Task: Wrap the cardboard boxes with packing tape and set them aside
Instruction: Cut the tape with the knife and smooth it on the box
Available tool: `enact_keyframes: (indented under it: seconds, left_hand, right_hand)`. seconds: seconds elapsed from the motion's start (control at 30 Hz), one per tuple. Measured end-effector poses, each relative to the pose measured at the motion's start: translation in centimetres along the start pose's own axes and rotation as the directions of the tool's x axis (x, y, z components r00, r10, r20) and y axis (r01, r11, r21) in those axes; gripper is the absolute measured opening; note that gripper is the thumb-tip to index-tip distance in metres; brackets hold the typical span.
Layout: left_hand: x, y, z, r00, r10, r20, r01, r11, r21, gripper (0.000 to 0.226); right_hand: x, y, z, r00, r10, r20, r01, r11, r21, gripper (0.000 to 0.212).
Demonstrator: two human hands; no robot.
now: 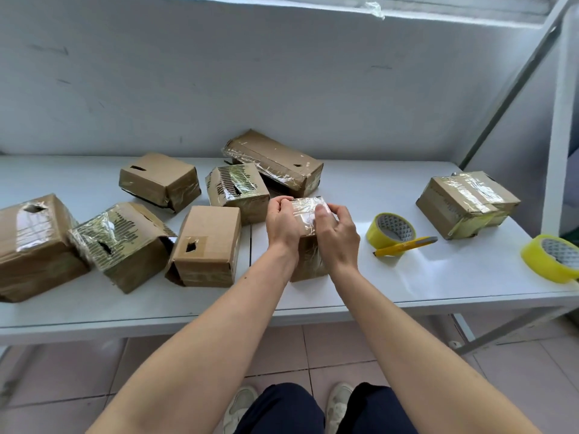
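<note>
Both hands grip a small cardboard box (308, 245) standing near the front edge of the white table (407, 277): the left hand (282, 225) curls over its top left edge, and the right hand (336, 233) presses its thumb on the shiny taped top. The right fingers seem wrapped around the far side, but this is hidden. A yellow tape roll (390, 230) and a yellow knife (404, 245) lie just beside on the right.

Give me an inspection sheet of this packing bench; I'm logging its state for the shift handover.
Surface: white table, two panels meeting at a seam.
Job's things: small cardboard box under the hands, top taped; six boxes to the left and behind, one taped box to the right; two yellow tape rolls.
Clutter: yellow utility knife leaning on the nearer roll.
Hands: left hand and right hand grip the small box's top.
Cables: nothing seen.
Surroundings: white wall, tiled floor, tape scrap on the ledge above.
</note>
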State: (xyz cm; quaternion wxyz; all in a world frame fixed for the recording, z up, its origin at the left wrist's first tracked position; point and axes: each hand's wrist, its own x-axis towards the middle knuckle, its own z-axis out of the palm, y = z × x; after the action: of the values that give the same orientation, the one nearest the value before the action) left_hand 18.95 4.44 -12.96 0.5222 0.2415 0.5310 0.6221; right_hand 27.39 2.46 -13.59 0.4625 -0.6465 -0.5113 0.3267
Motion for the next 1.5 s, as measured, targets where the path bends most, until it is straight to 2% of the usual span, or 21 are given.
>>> enact_keyframes:
  seconds: [0.07,0.1,0.17,0.23,0.27,0.3,0.37,0.43,0.5,0.53,0.67,0.77,0.87,1.0,1.13,1.23,1.3,1.37,1.43,1.5]
  left_hand:
    - [-0.2,1.5,0.2,0.998,-0.063,0.029,0.063,0.998,0.011,0.012]
    - [-0.3,2.1,0.1,0.993,-0.076,0.094,0.078,0.997,-0.013,0.012]
    - [-0.1,2.4,-0.4,0.975,-0.035,0.218,0.046,0.998,-0.046,0.038]
    - [-0.2,1.2,-1.4,0.952,0.058,0.3,-0.09,0.992,0.092,0.057]
    - [-0.4,0.4,-1.9,0.949,0.086,0.302,-0.148,0.971,0.186,0.053]
    - [-0.2,-0.7,-2.2,0.959,0.078,0.272,-0.144,0.962,0.233,0.044]
    - [1.2,-3.0,-2.5,0.979,-0.01,0.202,-0.046,0.962,0.269,0.037]
    - [2.4,-4.5,-2.6,0.984,-0.058,0.17,0.003,0.951,0.311,0.048]
    - [1.7,-4.0,-2.7,0.988,-0.065,0.141,0.011,0.935,0.354,0.071]
    - [1.5,-3.7,-2.6,0.991,-0.058,0.121,0.012,0.936,0.35,0.071]
    - [2.3,-4.2,-2.8,0.99,-0.07,0.123,0.038,0.969,0.244,0.021]
    - [2.8,-4.6,-3.1,0.993,-0.064,0.101,0.035,0.962,0.272,0.019]
    - [2.8,-4.5,-3.0,0.994,-0.058,0.089,0.029,0.956,0.292,0.027]
    - [3.2,-4.6,-3.0,0.993,-0.08,0.087,0.058,0.973,0.224,0.035]
    - [5.0,-6.5,-3.2,0.996,-0.055,0.068,0.037,0.972,0.232,0.027]
    - [4.4,-5.7,-3.1,0.994,-0.082,0.071,0.065,0.973,0.22,0.041]
    - [4.2,-5.6,-3.2,0.995,-0.069,0.075,0.051,0.974,0.223,0.05]
    - [3.9,-5.5,-3.1,0.996,-0.059,0.065,0.043,0.974,0.222,0.051]
    - [4.4,-5.3,-2.7,0.997,-0.073,0.039,0.064,0.977,0.205,0.046]
    - [3.9,-4.0,-2.0,0.989,-0.15,0.012,0.145,0.974,0.176,0.044]
  right_hand:
    - [0.8,-1.6,0.3,0.994,0.046,-0.096,-0.049,0.998,-0.037,0.039]
    - [1.4,-2.7,0.2,0.99,0.058,-0.126,-0.072,0.992,-0.106,0.046]
    - [2.7,-4.8,-0.6,0.989,0.085,-0.121,-0.112,0.963,-0.244,0.059]
    - [3.8,-6.3,-1.3,0.989,0.131,-0.064,-0.145,0.931,-0.335,0.075]
    - [4.0,-6.6,-1.5,0.989,0.144,-0.025,-0.143,0.911,-0.388,0.083]
    - [4.0,-6.5,-1.4,0.989,0.144,0.021,-0.12,0.89,-0.441,0.086]
    - [3.2,-5.2,-0.9,0.987,0.129,0.091,-0.067,0.866,-0.495,0.082]
    - [2.2,-3.3,-0.3,0.981,0.142,0.134,-0.056,0.862,-0.503,0.073]
    - [1.8,-1.9,0.1,0.974,0.171,0.149,-0.066,0.843,-0.535,0.069]
    - [1.8,-1.6,0.4,0.973,0.176,0.149,-0.065,0.832,-0.552,0.068]
    - [2.5,-1.0,1.9,0.981,0.144,0.133,-0.025,0.764,-0.645,0.065]
    - [2.8,-0.8,2.5,0.983,0.119,0.137,0.005,0.734,-0.679,0.062]
    - [2.9,-1.0,2.4,0.978,0.131,0.16,0.012,0.736,-0.677,0.062]
    - [1.3,-0.3,1.0,0.955,0.172,0.243,0.046,0.72,-0.692,0.062]
    - [-0.5,0.8,0.2,0.973,0.142,0.181,0.02,0.733,-0.68,0.059]
    - [-0.5,0.7,0.3,0.976,0.13,0.176,0.01,0.777,-0.63,0.058]
    - [-1.3,1.7,-0.5,0.976,0.093,0.199,0.026,0.849,-0.527,0.054]
    - [-2.7,3.3,-1.1,0.983,0.029,0.18,0.032,0.943,-0.33,0.049]
    - [-3.6,3.7,-1.1,0.995,0.027,0.092,-0.011,0.987,-0.163,0.044]
    - [-3.4,2.6,-0.8,0.998,0.067,-0.011,-0.068,0.991,-0.117,0.045]
